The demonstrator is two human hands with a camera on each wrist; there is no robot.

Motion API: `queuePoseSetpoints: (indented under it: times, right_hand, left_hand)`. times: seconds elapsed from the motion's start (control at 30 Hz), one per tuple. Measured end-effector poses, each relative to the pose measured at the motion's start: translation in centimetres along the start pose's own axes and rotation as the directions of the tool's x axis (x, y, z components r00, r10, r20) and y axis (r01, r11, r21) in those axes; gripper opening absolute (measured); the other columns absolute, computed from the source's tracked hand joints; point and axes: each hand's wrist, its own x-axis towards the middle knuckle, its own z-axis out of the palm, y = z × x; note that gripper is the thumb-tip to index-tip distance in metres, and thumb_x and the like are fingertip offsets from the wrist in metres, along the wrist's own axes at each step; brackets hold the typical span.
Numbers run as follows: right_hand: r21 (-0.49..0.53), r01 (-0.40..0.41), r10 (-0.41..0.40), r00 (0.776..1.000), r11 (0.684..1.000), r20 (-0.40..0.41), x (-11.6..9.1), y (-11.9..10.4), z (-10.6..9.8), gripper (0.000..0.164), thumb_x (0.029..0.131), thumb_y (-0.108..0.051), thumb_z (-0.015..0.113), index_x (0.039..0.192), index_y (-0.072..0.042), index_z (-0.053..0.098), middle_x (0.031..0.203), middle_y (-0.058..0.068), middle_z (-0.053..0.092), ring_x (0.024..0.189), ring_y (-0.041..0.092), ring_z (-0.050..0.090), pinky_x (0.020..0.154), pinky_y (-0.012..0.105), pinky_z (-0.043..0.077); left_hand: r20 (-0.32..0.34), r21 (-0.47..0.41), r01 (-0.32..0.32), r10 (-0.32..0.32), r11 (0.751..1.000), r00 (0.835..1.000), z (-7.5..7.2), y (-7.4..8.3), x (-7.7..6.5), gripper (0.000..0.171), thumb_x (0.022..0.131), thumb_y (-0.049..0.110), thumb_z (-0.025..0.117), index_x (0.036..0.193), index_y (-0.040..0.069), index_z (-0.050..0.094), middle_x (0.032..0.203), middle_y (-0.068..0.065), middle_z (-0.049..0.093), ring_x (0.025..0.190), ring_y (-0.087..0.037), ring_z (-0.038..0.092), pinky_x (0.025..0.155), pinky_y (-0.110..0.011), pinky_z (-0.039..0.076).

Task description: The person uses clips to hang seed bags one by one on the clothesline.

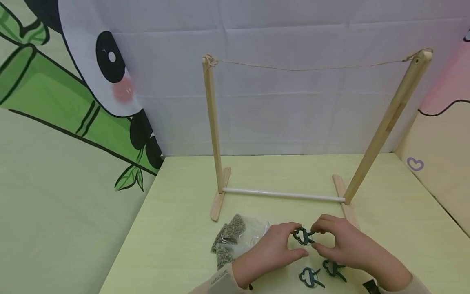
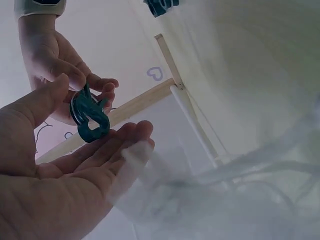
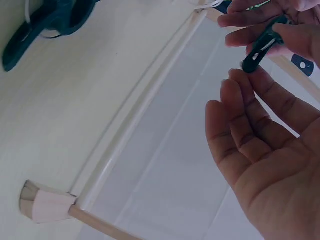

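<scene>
Near of the white round rod, the right hand pinches a dark green plastic clip by its two handles; the left hand is spread, a fingertip at the clip's far-left edge; even pressure near the handle ends should prevent twisting

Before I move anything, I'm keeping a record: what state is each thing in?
Held clip: pinched by right hand; jaws hard to judge
Left hand: thumb and fingers apart, at the held clip
Two loose clips: lying on the table
Bags: lying down, holding grains; seals unclear
Wooden posts: standing
String: tied between posts, slightly sagging
White rod: spanning low between posts
</scene>
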Motion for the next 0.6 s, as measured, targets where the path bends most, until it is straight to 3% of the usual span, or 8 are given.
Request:
queuePoseSetpoints:
  times: [0.3,0.6]
  right_hand:
    - [-0.019,0.091,-0.092,0.993,0.996,-0.078,0.7,-1.8,-0.7,0.036,0.077,-0.010,0.087,0.102,-0.023,0.066,0.101,-0.021,0.056,0.086,0.002,0.057,0.071,0.031,0.054]
    - [-0.003,0.141,-0.141,0.984,0.990,-0.108,1.4,-2.6,-0.8,0.041,0.075,-0.009,0.088,0.105,-0.026,0.065,0.103,-0.020,0.057,0.087,0.003,0.058,0.073,0.027,0.053]
  left_hand:
    - [-0.048,-0.077,-0.050,0.047,0.996,0.998,-1.5,0.4,-0.8,0.048,0.095,0.031,0.076,0.136,0.009,0.063,0.130,0.004,0.065,0.118,-0.007,0.058,0.095,-0.026,0.049]
    - [-0.102,-0.070,-0.126,0.118,0.990,0.988,-2.2,0.0,-1.2,0.040,0.095,0.031,0.076,0.127,0.008,0.067,0.119,0.006,0.069,0.111,-0.005,0.061,0.090,-0.023,0.050]
